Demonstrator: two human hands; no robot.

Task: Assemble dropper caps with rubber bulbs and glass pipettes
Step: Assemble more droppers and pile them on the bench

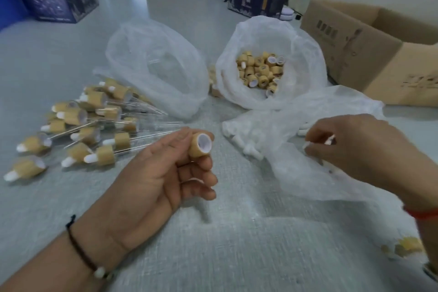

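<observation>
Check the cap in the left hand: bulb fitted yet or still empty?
Empty. The cap held by the left hand shows only its white inner lining, with no bulb through it.

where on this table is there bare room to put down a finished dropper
Bare table lies near you, between your left hand and right hand. More lies far left, beyond the finished droppers. The middle is crowded: droppers, clear bag, cap bag, bulb bag.

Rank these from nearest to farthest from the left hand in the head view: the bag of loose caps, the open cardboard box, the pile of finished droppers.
From the left hand:
1. pile of finished droppers, just left of it
2. bag of loose caps, beyond, to the right
3. open cardboard box, far right
</observation>
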